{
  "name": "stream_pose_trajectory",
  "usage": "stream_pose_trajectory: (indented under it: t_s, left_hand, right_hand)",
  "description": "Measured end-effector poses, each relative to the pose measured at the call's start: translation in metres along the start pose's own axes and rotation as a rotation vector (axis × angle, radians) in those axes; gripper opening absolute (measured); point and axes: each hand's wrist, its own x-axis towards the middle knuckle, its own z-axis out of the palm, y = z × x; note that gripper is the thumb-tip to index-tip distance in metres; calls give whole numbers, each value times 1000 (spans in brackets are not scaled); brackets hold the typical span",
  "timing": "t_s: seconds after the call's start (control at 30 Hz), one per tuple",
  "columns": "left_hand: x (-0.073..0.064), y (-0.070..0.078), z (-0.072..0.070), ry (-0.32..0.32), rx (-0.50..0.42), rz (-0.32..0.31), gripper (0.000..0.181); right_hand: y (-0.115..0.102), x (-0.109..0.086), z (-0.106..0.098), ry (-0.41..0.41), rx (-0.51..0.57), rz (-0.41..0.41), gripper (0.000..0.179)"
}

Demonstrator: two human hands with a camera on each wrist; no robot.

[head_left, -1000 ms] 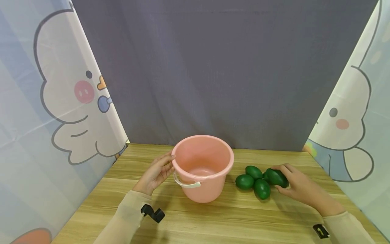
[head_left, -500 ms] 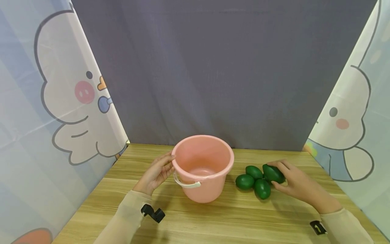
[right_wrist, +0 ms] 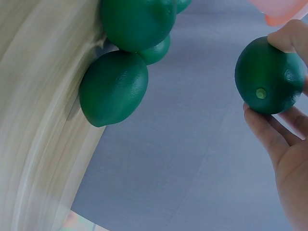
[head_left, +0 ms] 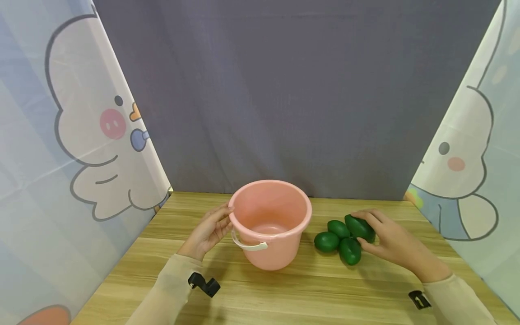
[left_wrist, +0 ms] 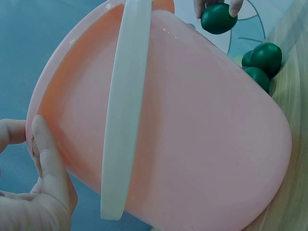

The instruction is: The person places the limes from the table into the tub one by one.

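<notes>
We count five green fruits (right_wrist: 113, 89) in the right wrist view, one in the right hand (head_left: 396, 243) and four bunched by the table (head_left: 264, 298); from the head and left wrist views we can only make out four for sure; add the left hand (head_left: 207, 232) and we're at two hands, two sleeves (head_left: 164, 282), two black wrist gadgets (head_left: 212, 287); then we've got one pink bucket (head_left: 272, 253), one white handle (left_wrist: 124, 110), one table, one dark curtain (head_left: 276, 99), two big cartoon characters (head_left: 91, 85).
</notes>
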Motion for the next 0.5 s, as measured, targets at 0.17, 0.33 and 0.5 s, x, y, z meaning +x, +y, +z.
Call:
stream_pose_trajectory:
  t_s: [0.17,0.33,0.5]
  left_hand:
    - [-1,0,0,-3,-4,3,47]
    - [-1,0,0,-6,-2,9,47]
    - [-1,0,0,-5,5,10,47]
  right_hand:
    - [-2,4,0,6,-11,8,68]
    - [-4,8,0,10,-3,17,68]
    - [-5,13,0,21,4,3,65]
